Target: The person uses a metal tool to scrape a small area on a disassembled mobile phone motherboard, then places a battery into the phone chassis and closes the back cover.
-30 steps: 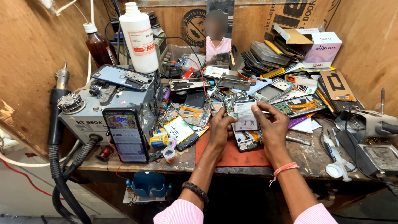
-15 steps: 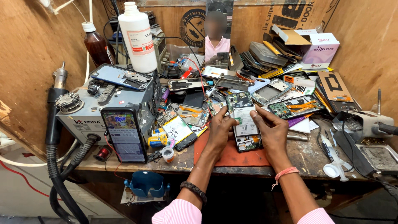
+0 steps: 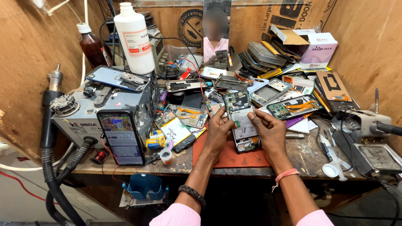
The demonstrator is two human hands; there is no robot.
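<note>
An opened phone (image 3: pixel 242 120) with its back cover off, battery and green circuit board showing, is held upright-tilted over an orange work mat (image 3: pixel 228 157). My left hand (image 3: pixel 218 130) grips its left edge, fingertips near the top. My right hand (image 3: pixel 269 130) grips its right edge, thumb lying on the battery. A dark band sits on my left wrist, a pink thread on my right. Pink sleeves show at the bottom.
A grey hot-air station (image 3: pixel 102 115) with a phone (image 3: pixel 121 136) leaning on it stands at left. White bottle (image 3: pixel 134 37) and brown bottle (image 3: pixel 93 47) behind. Several dismantled phones and boards litter the bench. A soldering holder (image 3: pixel 368 125) sits right; white box (image 3: pixel 315 50) at back.
Both hands have lifted the opened phone slightly up and away from the mat; the view has shifted a little closer.
</note>
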